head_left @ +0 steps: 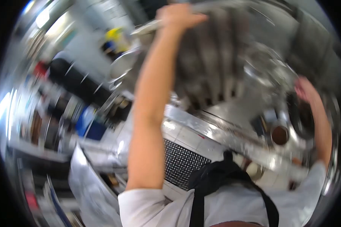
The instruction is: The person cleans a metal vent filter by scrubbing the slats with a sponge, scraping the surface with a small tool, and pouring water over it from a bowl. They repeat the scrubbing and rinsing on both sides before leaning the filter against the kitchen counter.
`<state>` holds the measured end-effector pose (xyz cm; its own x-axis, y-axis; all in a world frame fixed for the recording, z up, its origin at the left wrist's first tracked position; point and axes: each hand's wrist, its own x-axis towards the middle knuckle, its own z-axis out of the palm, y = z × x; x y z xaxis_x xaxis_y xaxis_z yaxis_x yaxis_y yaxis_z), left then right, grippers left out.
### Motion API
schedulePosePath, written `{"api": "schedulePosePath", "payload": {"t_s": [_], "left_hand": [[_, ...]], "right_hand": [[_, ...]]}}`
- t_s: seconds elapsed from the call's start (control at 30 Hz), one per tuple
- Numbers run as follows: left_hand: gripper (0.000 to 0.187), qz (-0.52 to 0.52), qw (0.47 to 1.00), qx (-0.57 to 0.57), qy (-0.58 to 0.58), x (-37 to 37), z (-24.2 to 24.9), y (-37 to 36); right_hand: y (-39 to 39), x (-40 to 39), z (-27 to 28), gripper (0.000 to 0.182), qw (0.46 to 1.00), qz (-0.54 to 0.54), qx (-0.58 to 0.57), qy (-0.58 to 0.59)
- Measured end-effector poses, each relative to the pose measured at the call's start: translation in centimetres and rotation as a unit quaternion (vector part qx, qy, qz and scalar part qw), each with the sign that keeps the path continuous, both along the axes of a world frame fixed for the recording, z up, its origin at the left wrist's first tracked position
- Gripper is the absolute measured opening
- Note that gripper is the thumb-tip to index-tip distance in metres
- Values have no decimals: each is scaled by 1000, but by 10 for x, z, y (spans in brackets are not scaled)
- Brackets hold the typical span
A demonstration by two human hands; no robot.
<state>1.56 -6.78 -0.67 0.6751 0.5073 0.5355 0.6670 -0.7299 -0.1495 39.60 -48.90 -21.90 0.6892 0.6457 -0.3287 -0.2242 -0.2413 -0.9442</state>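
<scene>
My left hand reaches far forward to the top of the view, over the edge of a dark, ridged metal piece; its fingers are blurred and what they touch is unclear. My right hand is at the right, beside a shiny metal pan or bowl, with its fingers curled and smeared by motion. Below it, a round container with brown contents stands on the steel counter.
A perforated black mat lies on the tiled floor below the counter edge. A blue container and metal shelving are at the left. A yellow and blue shape is blurred at the upper left.
</scene>
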Motion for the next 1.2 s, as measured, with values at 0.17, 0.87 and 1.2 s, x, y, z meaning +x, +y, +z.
{"api": "schedulePosePath", "payload": {"t_s": [0.17, 0.87, 1.2], "left_hand": [[94, -36, 998, -34, 41, 3, 5, 3], [89, -202, 974, 80, 62, -16, -9, 20], [93, -179, 974, 53, 131, 55, 7, -22]], "right_hand": [[26, -129, 108, 8, 983, -8, -179, -25], [106, -66, 156, 13, 996, 9, 27, -83], [99, -88, 239, 13, 568, 434, -268, -645]]}}
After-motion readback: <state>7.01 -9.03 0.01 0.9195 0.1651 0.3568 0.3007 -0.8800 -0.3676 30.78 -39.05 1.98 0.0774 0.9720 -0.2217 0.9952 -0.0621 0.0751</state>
